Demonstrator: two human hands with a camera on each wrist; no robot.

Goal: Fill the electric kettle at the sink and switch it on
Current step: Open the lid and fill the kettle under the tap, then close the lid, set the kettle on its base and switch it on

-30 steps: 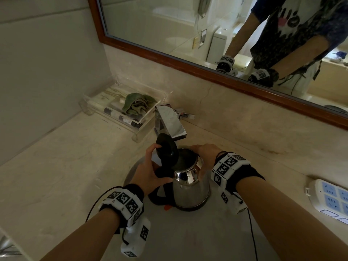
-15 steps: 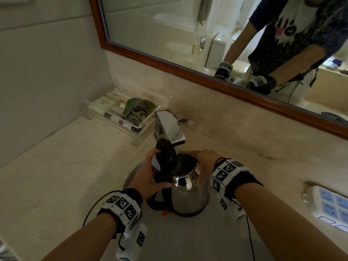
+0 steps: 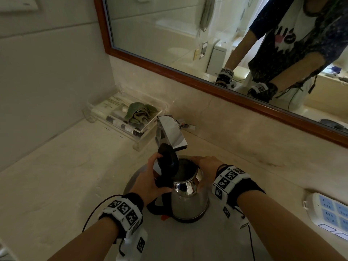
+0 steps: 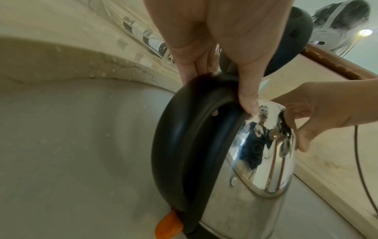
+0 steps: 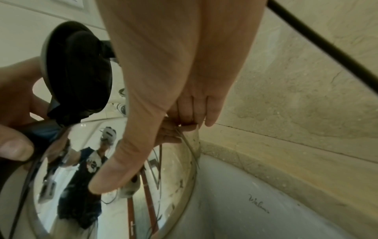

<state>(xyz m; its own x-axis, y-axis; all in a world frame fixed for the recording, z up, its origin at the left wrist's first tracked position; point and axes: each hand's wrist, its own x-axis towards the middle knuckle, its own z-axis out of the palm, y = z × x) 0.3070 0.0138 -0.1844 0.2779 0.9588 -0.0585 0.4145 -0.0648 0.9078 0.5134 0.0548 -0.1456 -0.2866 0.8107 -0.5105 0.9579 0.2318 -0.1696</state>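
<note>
A steel electric kettle (image 3: 188, 202) stands upright in the sink basin (image 3: 188, 245), right under the chrome faucet (image 3: 171, 131). Its black lid (image 3: 168, 161) is tipped up and the mouth is open. My left hand (image 3: 150, 181) grips the top of the black handle (image 4: 184, 145), thumb toward the steel body (image 4: 255, 161). My right hand (image 3: 207, 162) holds the rim on the far right side: fingers curl over the edge and the thumb (image 5: 114, 169) presses the kettle wall (image 5: 167, 186). An orange switch (image 4: 168, 224) sits at the handle's foot. No water stream shows.
A clear tray (image 3: 139, 140) with toiletries and a green cloth (image 3: 138, 113) sits at the back left of the marble counter. A white and blue power strip (image 3: 331, 211) lies at the right. A wood-framed mirror (image 3: 207, 80) hangs above the backsplash.
Only my head view has tilted a little. The kettle and both hands keep the same hold and place under the faucet.
</note>
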